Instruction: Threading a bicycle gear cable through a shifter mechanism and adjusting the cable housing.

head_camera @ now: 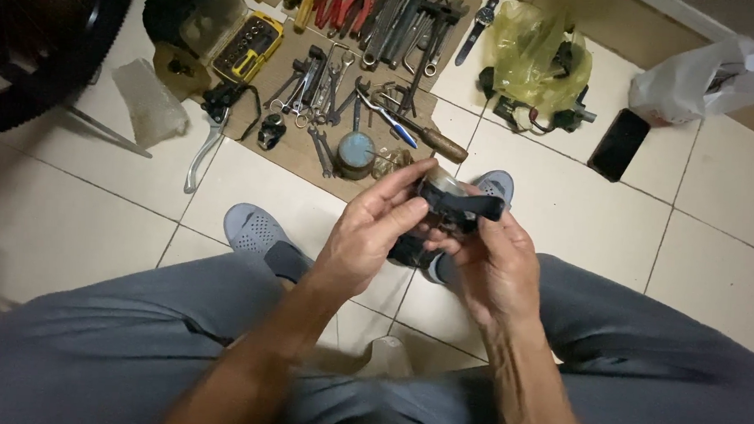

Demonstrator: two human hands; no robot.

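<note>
Black, a small bike part point(452, 208) sits clamped between both hands above the lap; left hand point(367, 237) curls fingers over its top; right hand point(493, 268) grips it from beneath; beyond them, wrenches point(319, 91) on cardboard point(290, 153).

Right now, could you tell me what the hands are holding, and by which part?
Both hands, left hand and right hand, grip a small black part around its body.
</note>
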